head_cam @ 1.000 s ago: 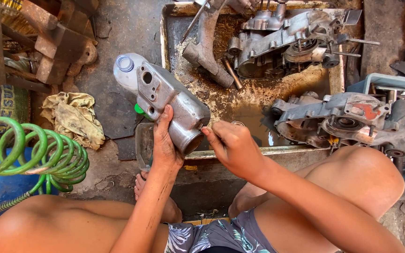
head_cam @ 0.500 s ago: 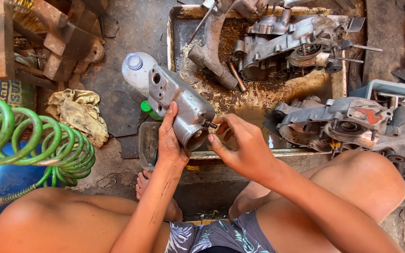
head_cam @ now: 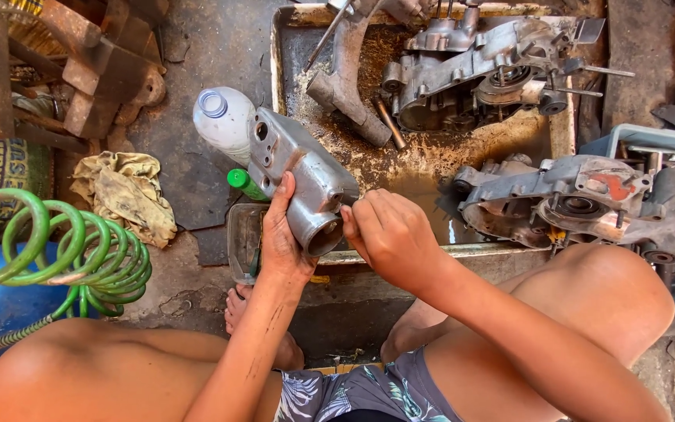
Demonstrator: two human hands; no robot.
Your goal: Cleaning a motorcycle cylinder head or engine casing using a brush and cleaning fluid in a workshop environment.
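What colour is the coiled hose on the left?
Bright green; the coiled hose shows best in the head view, beside the yellowish rag.

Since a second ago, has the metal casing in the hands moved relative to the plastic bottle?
No. The grey metal casing lies against the plastic bottle as before, left hand gripping it; only the camera shifted.

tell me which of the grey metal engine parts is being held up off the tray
The small silver casing, gripped by the left hand; the other engine cases lie on the tray.
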